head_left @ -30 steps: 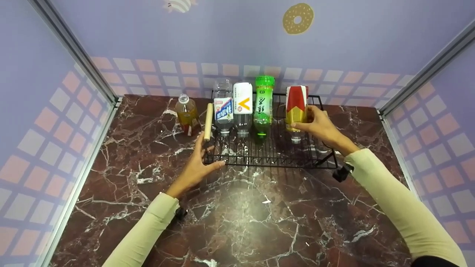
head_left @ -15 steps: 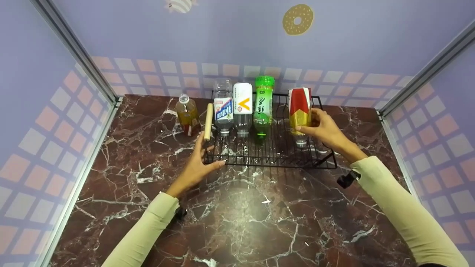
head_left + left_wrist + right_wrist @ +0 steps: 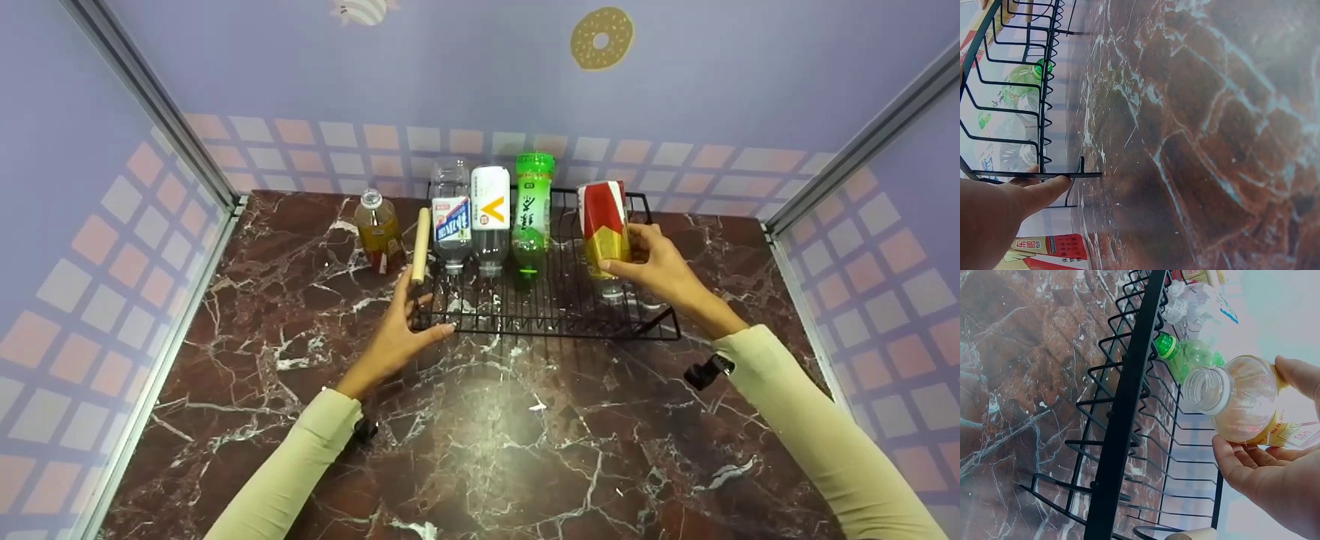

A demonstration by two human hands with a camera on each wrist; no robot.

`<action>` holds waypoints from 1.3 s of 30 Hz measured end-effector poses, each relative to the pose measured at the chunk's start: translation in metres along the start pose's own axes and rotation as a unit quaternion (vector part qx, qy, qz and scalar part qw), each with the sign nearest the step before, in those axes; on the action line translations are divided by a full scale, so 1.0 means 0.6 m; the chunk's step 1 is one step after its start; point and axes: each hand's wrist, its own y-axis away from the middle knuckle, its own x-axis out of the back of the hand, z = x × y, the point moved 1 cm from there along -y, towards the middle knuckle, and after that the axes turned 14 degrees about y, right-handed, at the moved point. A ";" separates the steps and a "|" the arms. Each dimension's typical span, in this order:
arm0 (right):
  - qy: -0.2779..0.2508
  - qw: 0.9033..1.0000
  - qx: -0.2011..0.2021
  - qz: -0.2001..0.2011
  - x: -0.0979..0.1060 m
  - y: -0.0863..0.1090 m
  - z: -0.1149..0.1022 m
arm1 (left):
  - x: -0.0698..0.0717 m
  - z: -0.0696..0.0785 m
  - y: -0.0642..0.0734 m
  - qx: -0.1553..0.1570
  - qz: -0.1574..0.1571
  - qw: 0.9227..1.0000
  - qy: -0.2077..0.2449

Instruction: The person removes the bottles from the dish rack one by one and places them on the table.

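My right hand (image 3: 664,266) grips a bottle (image 3: 604,217) with a red and yellow label, thumb on one side and fingers on the other. That bottle is tilted mouth-down over the right part of a black wire rack (image 3: 555,336); its uncapped neck shows in the right wrist view. My left hand (image 3: 394,337) holds the rack's front left corner, thumb along the front rail and fingers at the side. Leaning neck-down in the rack are a clear bottle with a blue and white label (image 3: 452,221), a white-labelled bottle (image 3: 490,199) and a green bottle (image 3: 533,210).
A yellow-labelled bottle (image 3: 379,234) stands upright outside the rack, to its left. Pale wooden handles are on the rack's ends, the left handle (image 3: 421,246) beside my fingers. Patterned walls enclose the marble-look table (image 3: 480,450) at the back and both sides.
My right hand has shifted slightly right and toward me with the red and yellow bottle. The bottle's neck has swung right, so it tilts more. The left hand keeps its place on the rack.
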 end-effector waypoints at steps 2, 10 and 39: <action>0.001 1.000 0.003 0.002 -0.001 0.004 -0.002 | 0.000 0.000 0.000 0.000 -0.001 1.000 0.001; -0.018 1.000 -0.011 -0.012 -0.005 0.017 -0.018 | -0.001 0.002 -0.001 -0.005 -0.004 1.000 0.002; -0.003 0.999 0.047 -0.018 -0.026 0.049 -0.049 | -0.001 -0.001 0.000 -0.009 -0.004 1.000 0.012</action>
